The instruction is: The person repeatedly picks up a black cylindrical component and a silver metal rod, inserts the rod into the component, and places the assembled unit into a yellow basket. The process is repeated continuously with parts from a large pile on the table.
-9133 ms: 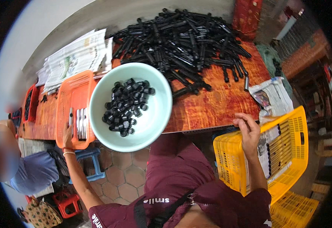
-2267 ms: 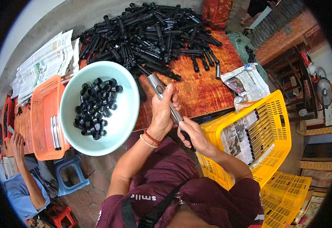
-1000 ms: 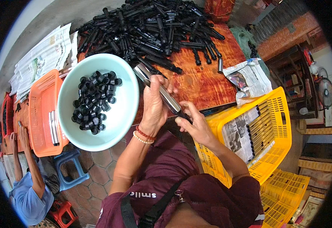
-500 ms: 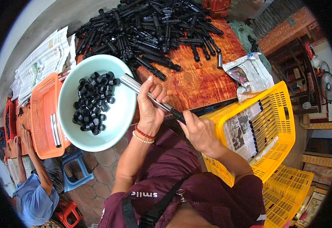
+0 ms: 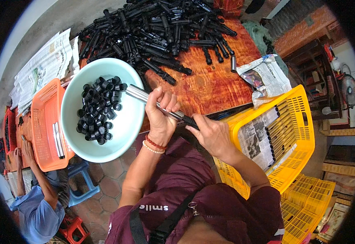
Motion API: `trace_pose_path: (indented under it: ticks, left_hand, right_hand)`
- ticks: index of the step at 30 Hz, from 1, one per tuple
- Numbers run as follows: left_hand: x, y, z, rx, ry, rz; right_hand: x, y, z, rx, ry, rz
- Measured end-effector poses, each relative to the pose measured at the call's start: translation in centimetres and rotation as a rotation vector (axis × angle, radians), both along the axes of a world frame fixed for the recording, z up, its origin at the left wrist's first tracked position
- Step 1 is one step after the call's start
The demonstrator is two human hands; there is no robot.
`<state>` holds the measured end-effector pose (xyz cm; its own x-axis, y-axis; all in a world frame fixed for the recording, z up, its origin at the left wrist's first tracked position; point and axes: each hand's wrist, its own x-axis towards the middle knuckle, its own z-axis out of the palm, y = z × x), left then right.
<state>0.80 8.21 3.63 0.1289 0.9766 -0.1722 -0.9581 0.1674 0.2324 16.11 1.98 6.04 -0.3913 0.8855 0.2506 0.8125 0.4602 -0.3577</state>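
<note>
A silver metal tube (image 5: 138, 94) slants across in front of me, with its far end over the rim of a pale green basin (image 5: 133, 136). My left hand (image 5: 161, 112) is closed round its middle. At the near end is a black fitting (image 5: 188, 120), which the closed fingers of my right hand (image 5: 212, 136) grip; part of it is hidden under them. Many short black caps (image 5: 98, 110) lie heaped in the basin, left of my left hand.
Black ribbed tubular parts (image 5: 157, 36) are piled on the wooden table (image 5: 222, 91). At right, a yellow crate (image 5: 305, 138) holds a row of black-ended tubes (image 5: 285, 132). An orange basket (image 5: 43, 118) with silver tubes (image 5: 58, 140) stands left, near a person in blue (image 5: 39, 211).
My right hand has shifted slightly up and left, its fingers covering more of the black fitting. My left hand keeps its hold on the tube.
</note>
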Motion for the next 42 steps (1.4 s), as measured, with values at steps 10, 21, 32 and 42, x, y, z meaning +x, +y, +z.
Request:
trace_pose_path:
  ticks: [10,21,32,42]
  left_hand:
    - [-0.6,1.1,3.8,0.147,-0.29,-0.019]
    - [-0.3,0.5,4.0,0.062,-0.314,0.0]
    - [2.4,-1.1,2.9,0.03,-0.249,-0.117]
    - [-0.7,0.0,0.9,0.056,-0.336,-0.115]
  right_hand:
    - [-0.2,3.6,4.6,0.353,0.573,0.191]
    - [-0.8,3.8,5.0,0.466,0.532,0.192]
    - [-3.6,5.5,3.2,0.368,0.656,0.257]
    - [0.4,2.1,2.0,-0.126,0.474,0.125]
